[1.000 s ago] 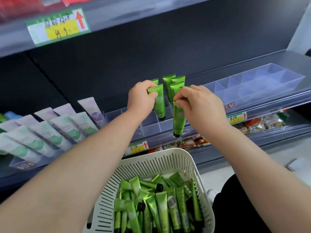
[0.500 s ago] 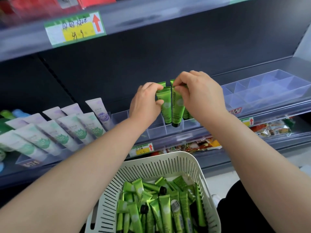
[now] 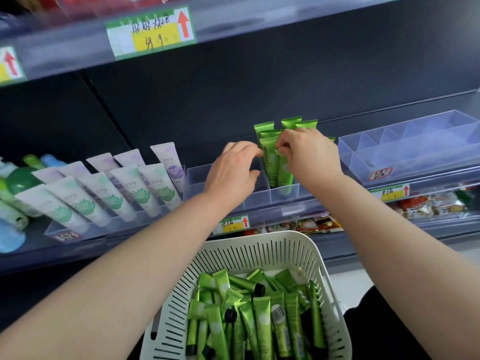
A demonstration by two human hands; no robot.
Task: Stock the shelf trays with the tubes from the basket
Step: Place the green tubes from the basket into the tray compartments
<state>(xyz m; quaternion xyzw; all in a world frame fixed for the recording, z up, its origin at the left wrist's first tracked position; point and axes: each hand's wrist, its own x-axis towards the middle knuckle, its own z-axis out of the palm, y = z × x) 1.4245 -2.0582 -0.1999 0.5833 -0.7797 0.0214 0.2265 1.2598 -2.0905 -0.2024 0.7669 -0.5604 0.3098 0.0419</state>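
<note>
Upright in the tray (image 3: pixel 259 197), the tube (image 3: pixel 284 175) is pinched below the right hand (image 3: pixel 309 154).

A dark matt back panel (image 3: pixel 259 81) is recorded behind the shelving, with a slotted vertical upright (image 3: pixel 104 100) set into it at the left. An upper shelf (image 3: pixel 259 19) with a clear front rail is fitted above. A green-bordered price label (image 3: pixel 150 28), with a yellow field, handwritten characters and a red upward arrow, is fixed to that rail, and a second label (image 3: pixel 9 64) is cut off at the left edge. Two smaller labels (image 3: pixel 231 224) of the same type are noted on the middle shelf rail (image 3: pixel 298 209). Packaged goods (image 3: pixel 311 226) in red and orange wrappers are stored on the shelf beneath. A pale floor (image 3: pixel 348 279) is seen at the lower right. Even, diffuse lighting is observed, with soft reflections on the rails.
</note>
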